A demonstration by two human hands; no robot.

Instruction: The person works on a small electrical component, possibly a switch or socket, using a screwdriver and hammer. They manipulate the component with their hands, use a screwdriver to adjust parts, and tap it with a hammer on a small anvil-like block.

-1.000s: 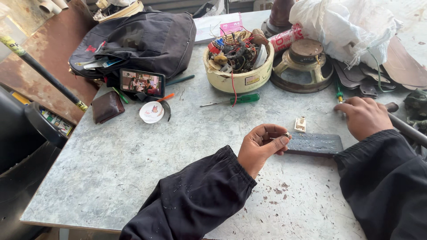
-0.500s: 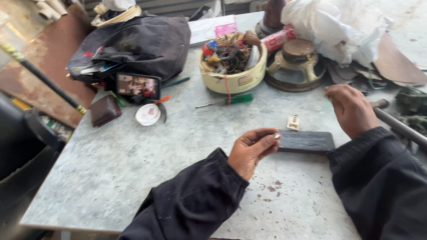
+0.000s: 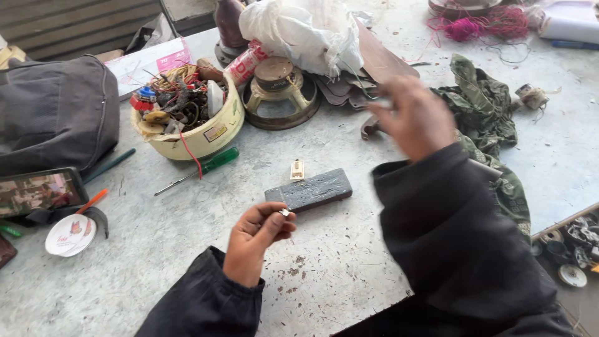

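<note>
While the grey desk (image 3: 156, 249) carries the whole clutter, a dark bag (image 3: 56, 112) fills its far left corner, and a white plastic sack (image 3: 299, 31) lies heaped at the far edge above a round speaker frame (image 3: 277, 93). A green cloth (image 3: 483, 118) is crumpled at the right, partly under the right sleeve. A cream bowl (image 3: 193, 134) full of wires and small parts stands beside the bag, with a green-handled screwdriver (image 3: 199, 170) lying just in front of it. At the left edge are a phone (image 3: 37, 192) with its screen lit and a round white lid (image 3: 70, 235) just below it.

Near the middle of the desk lies a dark block (image 3: 310, 189), flat, with a small white part (image 3: 297, 169) just beside its far edge. The right hand (image 3: 412, 115) is raised over the desk beyond the block, blurred; I cannot tell how its fingers are set or whether they hold anything. The left hand (image 3: 259, 237) sits just in front of the block, apart from it, its fingers (image 3: 274, 223) curled in and pinching a tiny metal piece (image 3: 284, 213) between thumb and forefinger.
</note>
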